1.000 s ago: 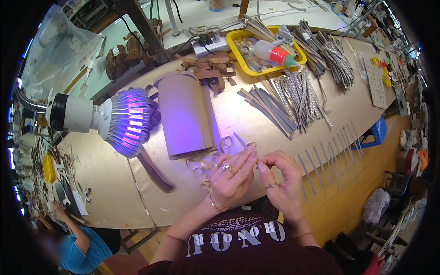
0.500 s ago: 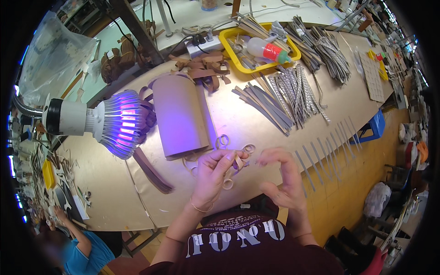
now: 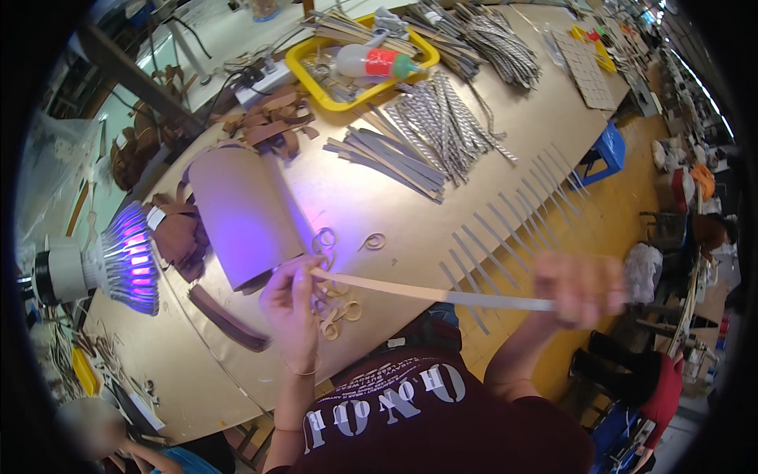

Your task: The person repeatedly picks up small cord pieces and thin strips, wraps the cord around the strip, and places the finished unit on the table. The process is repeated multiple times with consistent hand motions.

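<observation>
A long thin strip (image 3: 410, 289) is stretched between my hands, tan toward the left and grey toward the right. My left hand (image 3: 290, 304) pinches its tan end just in front of the brown cylinder (image 3: 241, 213). Out past the table's front edge, my right hand (image 3: 579, 289) is closed round the grey end and blurred by motion. Several curled tan peelings (image 3: 330, 320) lie beneath and beside my left hand, and one more curl (image 3: 373, 242) rests apart from them on the table.
A lit lamp (image 3: 126, 257) with purple light stands at left, near brown strap bundles (image 3: 178, 237). Behind are a yellow tray (image 3: 316, 96) with a bottle (image 3: 375, 62), grey strips (image 3: 391, 162) and braided strips (image 3: 450, 126). Several grey strips (image 3: 493, 225) overhang the front edge. A co-worker (image 3: 178, 460) sits lower left.
My right hand has closed on the strip and moved right, drawing it out straight from my left hand. The view has swung rightward, so table things appear further left.
</observation>
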Action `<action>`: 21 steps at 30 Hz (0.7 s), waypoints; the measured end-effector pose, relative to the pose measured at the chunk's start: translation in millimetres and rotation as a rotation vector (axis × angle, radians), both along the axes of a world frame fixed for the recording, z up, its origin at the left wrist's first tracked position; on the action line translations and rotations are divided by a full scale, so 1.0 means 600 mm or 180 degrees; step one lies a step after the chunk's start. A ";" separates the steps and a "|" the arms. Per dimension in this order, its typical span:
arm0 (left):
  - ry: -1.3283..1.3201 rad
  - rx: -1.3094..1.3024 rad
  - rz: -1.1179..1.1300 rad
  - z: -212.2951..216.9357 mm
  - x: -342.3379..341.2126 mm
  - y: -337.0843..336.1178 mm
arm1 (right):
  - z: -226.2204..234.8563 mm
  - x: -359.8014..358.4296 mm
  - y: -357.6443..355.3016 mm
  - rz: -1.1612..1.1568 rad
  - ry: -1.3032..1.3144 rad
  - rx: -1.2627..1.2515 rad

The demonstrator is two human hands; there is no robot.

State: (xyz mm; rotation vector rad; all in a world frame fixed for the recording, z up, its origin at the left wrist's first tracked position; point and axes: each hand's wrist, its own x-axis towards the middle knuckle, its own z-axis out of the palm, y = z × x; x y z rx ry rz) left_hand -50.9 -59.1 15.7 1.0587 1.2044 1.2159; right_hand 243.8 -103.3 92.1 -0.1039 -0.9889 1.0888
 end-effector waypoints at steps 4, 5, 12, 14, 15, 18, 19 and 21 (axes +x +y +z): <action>0.1469 0.0735 0.0049 -0.015 -0.024 -0.013 | 0.038 0.087 -0.054 0.0004 0.0040 0.0078; 0.1936 0.0914 -0.0022 -0.016 -0.030 -0.017 | 0.032 0.089 -0.062 -0.0047 -0.0106 -0.0204; 0.3092 0.0997 -0.0185 -0.033 -0.008 -0.035 | -0.132 -0.031 -0.049 -0.0904 -0.3488 -0.3482; 0.3005 0.1318 -0.0243 -0.035 -0.001 -0.038 | -0.160 -0.058 -0.058 -0.1205 -0.3469 -0.3555; 0.2940 0.1345 -0.0280 -0.034 0.002 -0.041 | -0.169 -0.066 -0.061 -0.1273 -0.3520 -0.3816; 0.2730 0.1600 -0.1279 -0.041 0.029 -0.051 | -0.178 -0.074 -0.068 -0.1329 -0.3804 -0.3619; 0.2823 0.1730 -0.1589 -0.048 0.044 -0.052 | -0.179 -0.075 -0.070 -0.1370 -0.3907 -0.3534; 0.2920 0.2172 -0.2102 -0.068 0.085 -0.051 | -0.185 -0.082 -0.071 -0.1500 -0.3928 -0.3640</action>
